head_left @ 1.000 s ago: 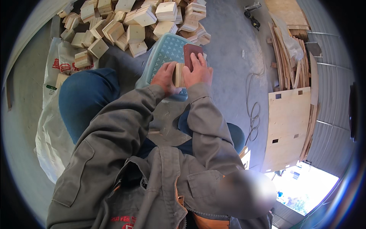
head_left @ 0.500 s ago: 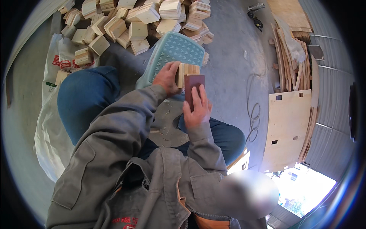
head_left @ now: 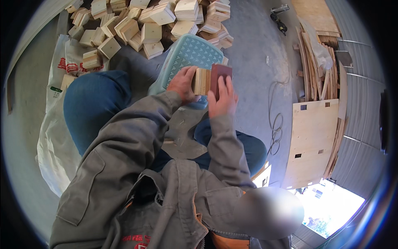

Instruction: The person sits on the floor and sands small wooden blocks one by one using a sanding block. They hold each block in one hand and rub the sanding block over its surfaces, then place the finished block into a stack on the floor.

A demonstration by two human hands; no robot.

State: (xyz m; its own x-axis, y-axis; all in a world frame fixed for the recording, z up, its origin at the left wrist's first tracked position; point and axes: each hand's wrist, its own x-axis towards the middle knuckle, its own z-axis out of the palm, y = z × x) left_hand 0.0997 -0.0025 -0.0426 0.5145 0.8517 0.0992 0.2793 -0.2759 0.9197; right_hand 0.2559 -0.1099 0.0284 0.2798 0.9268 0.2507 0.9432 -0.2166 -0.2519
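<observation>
The left hand (head_left: 181, 84) grips a pale wooden block (head_left: 201, 81) above the turquoise basket (head_left: 188, 54). The right hand (head_left: 222, 99) presses a reddish-brown sanding pad (head_left: 219, 74) against the block's right face.

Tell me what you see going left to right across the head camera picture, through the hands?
White sack → left hand → wooden block → dark red sanding pad held by the right hand → coiled cable → plywood board with holes.
</observation>
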